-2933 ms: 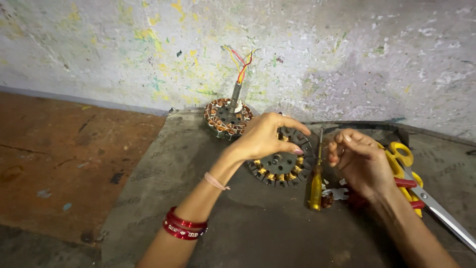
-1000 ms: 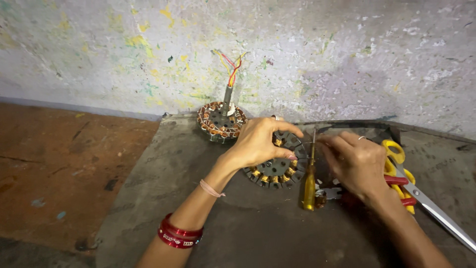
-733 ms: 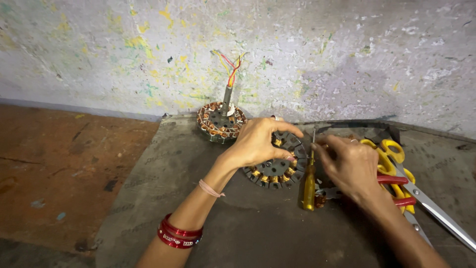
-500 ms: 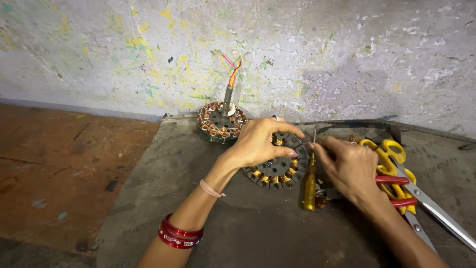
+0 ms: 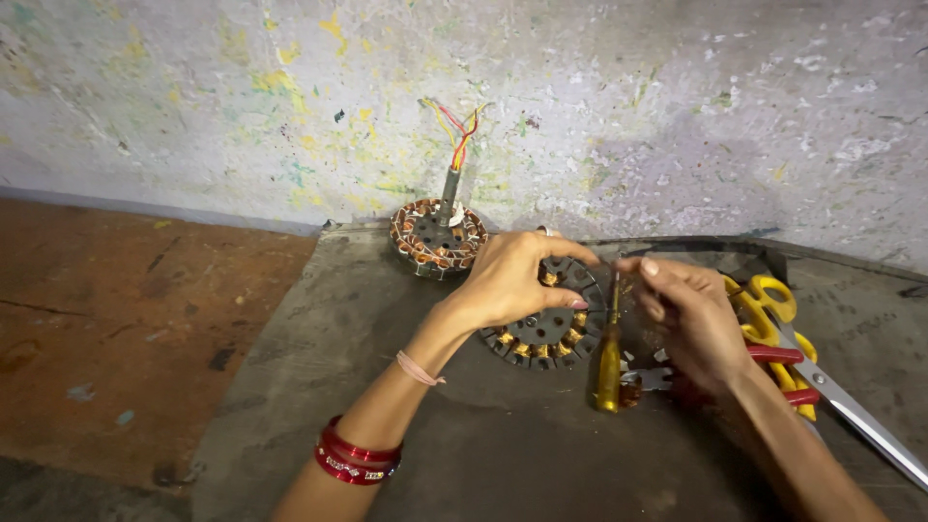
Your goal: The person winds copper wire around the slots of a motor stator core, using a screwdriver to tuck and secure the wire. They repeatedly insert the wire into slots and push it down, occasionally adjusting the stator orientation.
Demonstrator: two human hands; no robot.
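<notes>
**Two hands at a fan stator on a grey mat**

Everything here sits around the dark stator (image 5: 546, 329) lying flat on the grey mat (image 5: 387, 329). Far to its left the mat ends and bare reddish floor (image 5: 126, 319) begins. Just up and to the left of it, against the speckled wall (image 5: 677, 126), stands a second stator with copper windings (image 5: 437, 238), a shaft rising from its middle and red and yellow wires fanning out on top.

The left hand (image 5: 512, 280) lies over the dark stator's near-left part, fingers curled down on its rim, so that a good half of the ring is hidden; red bangles (image 5: 353, 454) circle that forearm lower down. Whether the fingers pinch anything beneath, I cannot tell.

At the stator's right edge a yellow-handled screwdriver (image 5: 608, 362) stands nearly upright, its tip lost between the fingertips of both hands. The right hand (image 5: 691, 324) is closed in a pinch near the top of the blade; any fine wire there is too thin to make out.

Right of that, partly covered by the wrist, lie yellow-handled scissors (image 5: 773, 300) and a red-handled tool (image 5: 783, 377), its shape unclear, with a long blade cut off by the frame
</notes>
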